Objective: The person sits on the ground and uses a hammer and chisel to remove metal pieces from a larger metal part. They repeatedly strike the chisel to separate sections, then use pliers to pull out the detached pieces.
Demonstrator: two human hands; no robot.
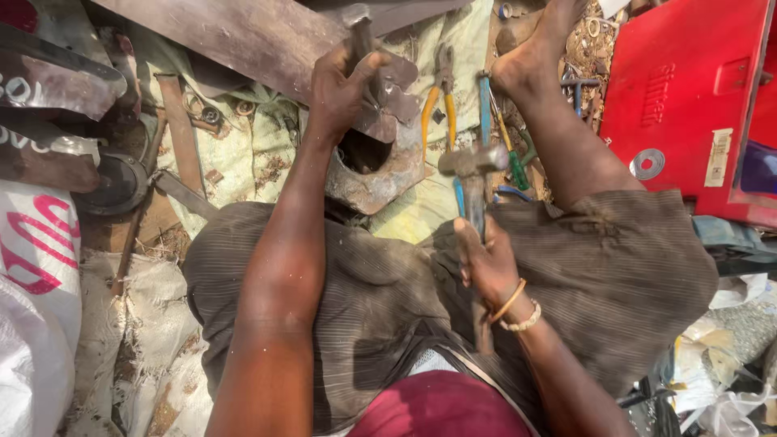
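My left hand (pixel 340 89) is closed around a short metal chisel (pixel 358 32) that stands upright on a rusty, bent piece of sheet metal (pixel 380 174) between my knees. Raised above my lap, a hammer (pixel 472 166) with a grey steel head and blue handle is gripped in my right hand (pixel 484 263). Two bracelets circle my right wrist. The hammer head hangs to the right of the chisel, apart from it.
Yellow-handled pliers (pixel 438 101), a blue-handled tool (pixel 484 105) and a green-handled screwdriver (pixel 515 162) lie on pale cloth (pixel 259 154) beyond the sheet. My bare foot (pixel 534 44) rests at the top. A red metal box (pixel 688 97) stands right, rusty plates (pixel 57 85) and white sacks (pixel 36 267) left.
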